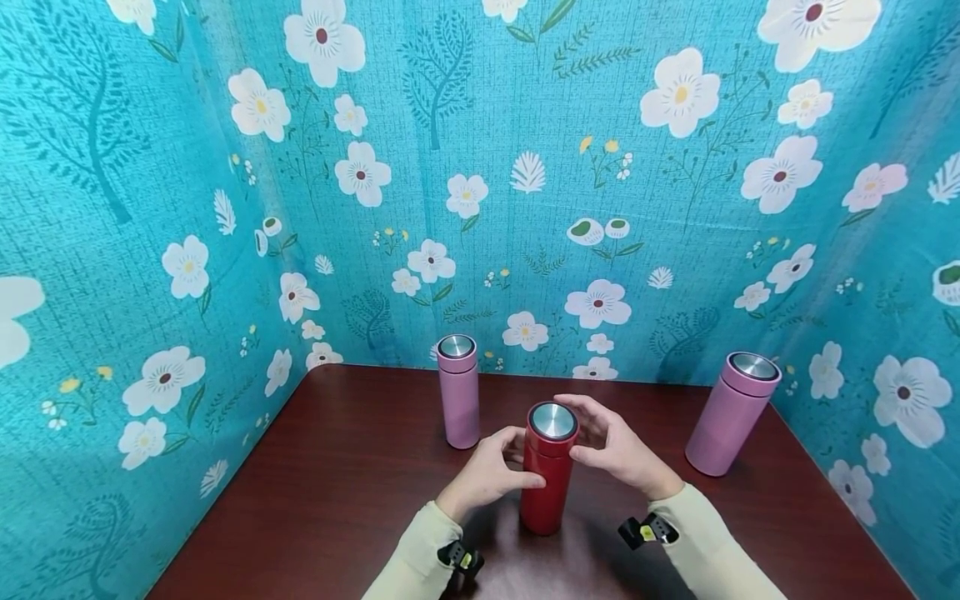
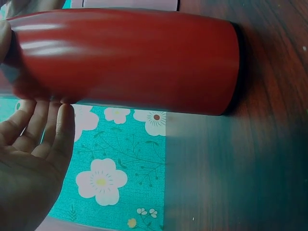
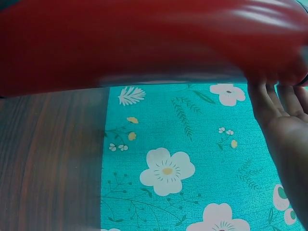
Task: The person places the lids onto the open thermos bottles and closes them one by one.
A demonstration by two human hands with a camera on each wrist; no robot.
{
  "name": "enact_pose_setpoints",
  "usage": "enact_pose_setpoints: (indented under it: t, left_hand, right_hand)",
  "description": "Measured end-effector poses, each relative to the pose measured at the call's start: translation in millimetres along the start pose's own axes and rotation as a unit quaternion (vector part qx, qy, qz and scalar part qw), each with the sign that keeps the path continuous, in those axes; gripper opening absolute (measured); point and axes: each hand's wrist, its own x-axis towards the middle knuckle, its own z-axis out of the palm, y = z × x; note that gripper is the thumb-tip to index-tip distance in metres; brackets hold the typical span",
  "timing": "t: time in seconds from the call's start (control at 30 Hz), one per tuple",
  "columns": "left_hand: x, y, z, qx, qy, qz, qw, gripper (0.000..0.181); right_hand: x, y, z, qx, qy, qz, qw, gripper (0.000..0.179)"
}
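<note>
A red thermos bottle (image 1: pixel 546 492) with a silver-topped lid (image 1: pixel 553 421) is upright in front of the person; it also fills the upper part of both wrist views. My left hand (image 1: pixel 491 473) grips its upper body, thumb across the near side and fingers behind. The fingers (image 2: pixel 61 130) of that hand meet the red surface in the left wrist view. Around the lid from the right curls my right hand (image 1: pixel 618 446), with its thumb at the near edge and index finger behind the top. In the right wrist view some right fingertips are hidden by the bottle.
A pink thermos (image 1: pixel 460 404) stands behind and left of the red one. Another pink thermos (image 1: pixel 727 425) stands at the right of the dark wooden table (image 1: pixel 322 483). A turquoise floral cloth (image 1: pixel 495 250) encloses the table at the back and sides.
</note>
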Motion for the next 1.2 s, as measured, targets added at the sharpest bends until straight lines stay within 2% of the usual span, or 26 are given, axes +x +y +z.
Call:
enact_pose_setpoints:
  t: [0.6, 0.77, 1.0, 1.2]
  left_hand:
    - [0.3, -0.4, -0.6, -0.01, -0.01, 0.011, 0.9998, 0.051]
    - [-0.4, -1.5, 1.3, -0.011, -0.006, 0.014, 0.9998, 0.052]
    - [-1.0, 0.3, 1.2, -0.005, -0.001, 0.009, 0.9999, 0.052]
    - [0.1, 0.0, -0.3, -0.008, -0.008, 0.002, 0.9999, 0.053]
  right_hand:
    - [0.8, -2.3, -0.5, 0.0, -0.004, 0.003, 1.0, 0.064]
    - [0.8, 1.6, -0.4, 0.017, 0.001, 0.004, 0.9998, 0.063]
    - [1.4, 3.1, 1.4, 0.013, 0.009, 0.005, 0.9999, 0.068]
    - [2.3, 1.6, 1.4, 0.002, -0.008, 0.007, 0.9999, 0.071]
